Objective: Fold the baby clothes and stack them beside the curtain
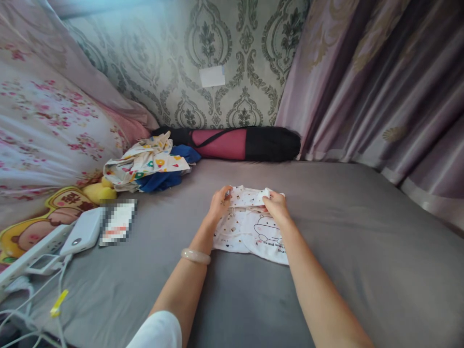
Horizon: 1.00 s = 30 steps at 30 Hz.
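Observation:
A small white baby shirt [232, 229] with a scattered print and a cartoon animal on its front lies on the grey bed sheet [362, 251]. My left hand [219, 202] grips its far left edge, fingers closed on the cloth. At the far right edge, my right hand [276, 205] pinches the fabric between thumb and fingers. The far part of the shirt is folded over between the two hands, while the near hem lies flat. My right forearm hides part of the printed side.
Crumpled clothes [152, 162] lie at the back left. A long black and red bag [221, 144] rests along the wall. On the left are a power strip [39, 256], a white power bank [82, 231], cables [61, 275], a yellow cushion [21, 237] and a blurred-out item [118, 222].

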{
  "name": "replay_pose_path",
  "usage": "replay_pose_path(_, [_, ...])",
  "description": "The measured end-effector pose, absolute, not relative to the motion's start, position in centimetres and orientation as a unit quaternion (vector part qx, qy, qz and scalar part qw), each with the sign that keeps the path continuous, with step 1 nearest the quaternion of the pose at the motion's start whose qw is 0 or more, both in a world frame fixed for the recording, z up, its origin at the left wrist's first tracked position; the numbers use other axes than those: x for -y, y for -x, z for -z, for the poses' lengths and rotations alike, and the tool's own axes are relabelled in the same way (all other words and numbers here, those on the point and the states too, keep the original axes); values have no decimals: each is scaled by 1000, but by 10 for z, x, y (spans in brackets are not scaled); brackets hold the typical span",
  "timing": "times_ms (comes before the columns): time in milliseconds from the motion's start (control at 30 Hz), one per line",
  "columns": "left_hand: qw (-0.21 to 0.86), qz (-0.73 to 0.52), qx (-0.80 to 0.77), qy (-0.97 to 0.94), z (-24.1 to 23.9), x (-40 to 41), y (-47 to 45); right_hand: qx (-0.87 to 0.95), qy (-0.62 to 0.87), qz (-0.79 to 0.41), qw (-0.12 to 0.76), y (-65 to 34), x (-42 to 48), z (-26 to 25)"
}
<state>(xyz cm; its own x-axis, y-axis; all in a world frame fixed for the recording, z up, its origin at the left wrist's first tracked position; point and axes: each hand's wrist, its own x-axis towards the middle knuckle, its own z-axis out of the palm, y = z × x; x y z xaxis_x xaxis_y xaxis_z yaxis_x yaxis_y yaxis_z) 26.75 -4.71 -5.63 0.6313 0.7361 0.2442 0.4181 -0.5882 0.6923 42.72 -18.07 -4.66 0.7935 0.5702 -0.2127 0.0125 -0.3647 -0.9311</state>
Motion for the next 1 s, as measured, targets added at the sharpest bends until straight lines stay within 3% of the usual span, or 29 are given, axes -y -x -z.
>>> replay_pose_path(500, [143, -80, -340, -926, 59, 64, -266, 390, 887, -72, 235, -424, 202, 36])
replay_pose_path(667, [154, -139, -330, -921, 60, 63, -264, 409, 899, -19, 154, -416, 206, 35])
replay_pose_path(833, [257, -245, -355, -865, 57, 51, -260, 458, 877, 85, 116, -404, 205, 27])
replay_pose_path(1000, [283, -287, -363, -840, 52, 44, -252, 551, 825, 49, 111, -380, 187, 29])
